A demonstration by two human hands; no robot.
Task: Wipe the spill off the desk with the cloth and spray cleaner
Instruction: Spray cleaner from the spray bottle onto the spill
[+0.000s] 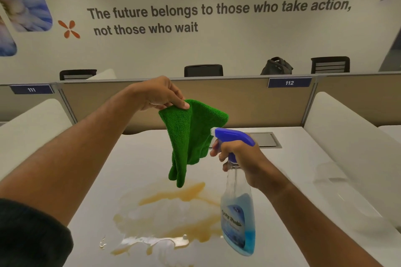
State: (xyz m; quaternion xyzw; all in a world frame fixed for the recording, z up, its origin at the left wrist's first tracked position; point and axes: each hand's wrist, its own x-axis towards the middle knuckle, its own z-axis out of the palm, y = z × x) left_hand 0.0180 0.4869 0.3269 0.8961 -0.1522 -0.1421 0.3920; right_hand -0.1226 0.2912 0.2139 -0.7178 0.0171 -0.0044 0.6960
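Unwiped amber spill [173, 219] covers our white desk [282, 180]; our left hand [158, 95] pinches the green microfibre cloth [191, 136], our right hand [238, 156] grips the blue-topped spray bottle [238, 219].

One head-worn view looks forward, perhaps slightly downward, close over the desk [134, 158].

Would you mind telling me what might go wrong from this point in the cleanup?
The spill is wide and nears the desk's front edge, so wiping could push liquid off. The cloth hangs from a left hand pinch and could slip into the puddle. The spray bottle nozzle points at the cloth, so spray may miss the desk.
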